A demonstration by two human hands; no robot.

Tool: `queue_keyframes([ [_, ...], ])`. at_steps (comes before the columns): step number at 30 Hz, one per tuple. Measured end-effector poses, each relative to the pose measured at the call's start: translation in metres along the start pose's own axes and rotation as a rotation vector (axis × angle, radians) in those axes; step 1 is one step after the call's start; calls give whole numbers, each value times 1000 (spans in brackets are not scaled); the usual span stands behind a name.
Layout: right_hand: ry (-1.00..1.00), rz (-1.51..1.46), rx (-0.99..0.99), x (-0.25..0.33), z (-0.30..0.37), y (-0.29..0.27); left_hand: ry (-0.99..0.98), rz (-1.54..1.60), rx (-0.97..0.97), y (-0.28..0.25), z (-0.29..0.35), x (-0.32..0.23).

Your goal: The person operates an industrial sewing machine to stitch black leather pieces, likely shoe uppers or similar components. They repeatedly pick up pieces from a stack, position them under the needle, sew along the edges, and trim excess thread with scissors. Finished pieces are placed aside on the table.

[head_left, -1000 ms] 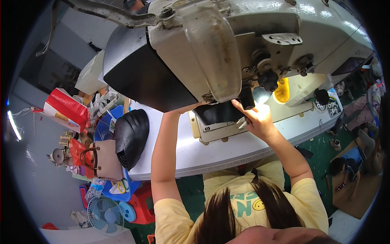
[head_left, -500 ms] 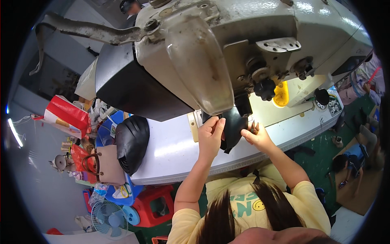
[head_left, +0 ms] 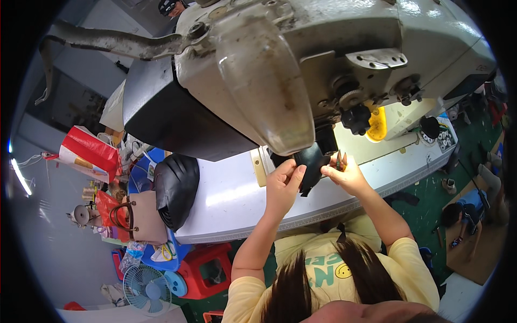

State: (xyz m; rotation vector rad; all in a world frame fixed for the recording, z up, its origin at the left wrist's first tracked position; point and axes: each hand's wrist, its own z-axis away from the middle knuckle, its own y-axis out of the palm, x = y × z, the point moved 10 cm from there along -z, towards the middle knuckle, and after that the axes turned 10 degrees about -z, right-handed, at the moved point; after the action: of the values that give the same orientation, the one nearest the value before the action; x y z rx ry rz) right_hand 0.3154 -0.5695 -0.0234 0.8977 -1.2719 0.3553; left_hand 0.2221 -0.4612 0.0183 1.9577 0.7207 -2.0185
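So the big old sewing machine point(head_left: 344, 32) hogs the whole top of the frame, grimy cream body, clear plastic guard dangling in front. Under it a white table point(head_left: 226, 199) runs across the middle, with a curved front edge.

Lower left you've got a red stool point(head_left: 188, 274), then a puffy black leather bundle point(head_left: 175, 191) sitting on the left end of the table, a pinkish handbag point(head_left: 148, 218) just left of that, and a blue fan point(head_left: 151, 290) down at the bottom left.

Hands are right around center. The left hand point(head_left: 283, 188) is pinching the left side of a black piece point(head_left: 312, 164) between thumb and fingers. The right hand point(head_left: 349, 175) has its fingers curled closed around some small pointed snips point(head_left: 340, 160), thumb tip up against the piece's right edge. The piece itself hangs between the two hands, just below the guard, its lower end over the table.

Oh, and there's a yellow tray point(head_left: 377, 126) right of center, behind the machine's knobs.
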Motion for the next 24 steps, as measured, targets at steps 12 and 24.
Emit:
queue_keyframes([
  [12, -10, 158, -25, 10, -8, -1, 29, 31, -71, -9, -7, -11],
  [24, -40, -24, -90, 22, -7, -7, 430, -599, -65, 2, 39, -42],
])
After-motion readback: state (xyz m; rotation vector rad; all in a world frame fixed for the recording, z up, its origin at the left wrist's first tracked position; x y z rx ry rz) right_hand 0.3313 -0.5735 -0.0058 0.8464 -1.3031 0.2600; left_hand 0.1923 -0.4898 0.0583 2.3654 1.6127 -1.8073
